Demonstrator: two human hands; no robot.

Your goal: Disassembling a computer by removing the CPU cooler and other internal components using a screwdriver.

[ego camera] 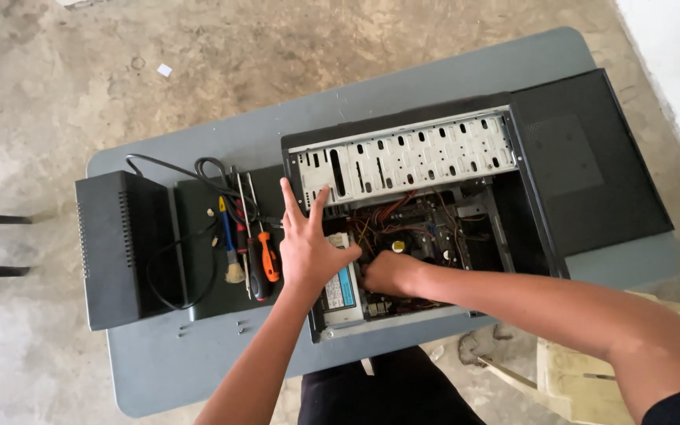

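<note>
Left hand: the left hand (pixel 308 248) lies flat and spread, fingers splayed toward 12 o'clock, grasping nothing; its palm rests on the left end of the open computer case (pixel 415 212), over the power supply (pixel 341 287).
Right hand: the right hand (pixel 383 274) reaches inside the case from 4 o'clock; fingers are curled among the parts, and whether they grasp anything cannot be told.
Power supply: grey metal box with a label, at the case's 8 o'clock corner, touching the left palm and just beside the right hand.
In the way: a tangle of red, yellow and black wires (pixel 379 224) at 12 o'clock of the right hand; the perforated silver drive cage (pixel 407 157) spans above both hands.
Case: black sheet metal, lying on its side, lid off.
Side panel: flat black side panel (pixel 592 157) at 2 o'clock, under the case edge.
Tools: orange-handled screwdriver (pixel 267 256), a red-handled one and a small brush (pixel 232 252) at 9 o'clock of the left hand, on a dark mat.
Black box: vented black unit (pixel 123 248) with cord, farther at 9 o'clock.
Desk: smooth grey desk (pixel 198 354) on rough concrete floor (pixel 80 79).
</note>
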